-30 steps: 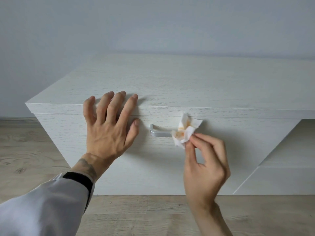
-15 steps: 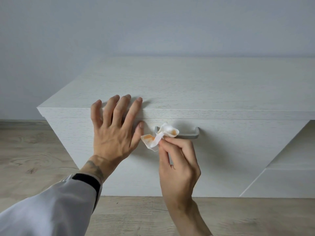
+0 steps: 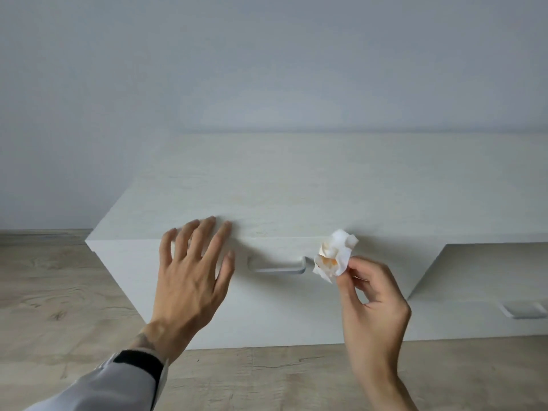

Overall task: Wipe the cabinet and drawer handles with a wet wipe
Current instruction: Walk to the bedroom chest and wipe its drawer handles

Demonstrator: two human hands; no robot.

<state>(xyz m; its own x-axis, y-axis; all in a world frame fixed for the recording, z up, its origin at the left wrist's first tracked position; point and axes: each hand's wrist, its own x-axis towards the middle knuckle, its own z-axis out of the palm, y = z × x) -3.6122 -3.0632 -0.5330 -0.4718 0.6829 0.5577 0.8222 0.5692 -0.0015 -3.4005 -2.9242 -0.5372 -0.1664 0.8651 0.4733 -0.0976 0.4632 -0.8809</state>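
Note:
A white cabinet [image 3: 296, 185] stands low against the wall, its drawer front carrying a silver bar handle [image 3: 277, 266]. My left hand [image 3: 192, 274] lies spread with straight fingers over the drawer's top edge, left of the handle. My right hand [image 3: 370, 304] pinches a crumpled white wet wipe [image 3: 335, 258] with orange stains. The wipe sits just off the handle's right end, close to it or touching it.
A second handle [image 3: 523, 310] shows on a lower, set-back unit at the right. Wooden floor [image 3: 53, 307] runs in front and to the left. A plain grey wall [image 3: 267, 69] rises behind the cabinet.
My right hand slid the wipe from the handle's left end to just beyond its right end. The head view shifted, so the cabinet sits lower and further right in frame.

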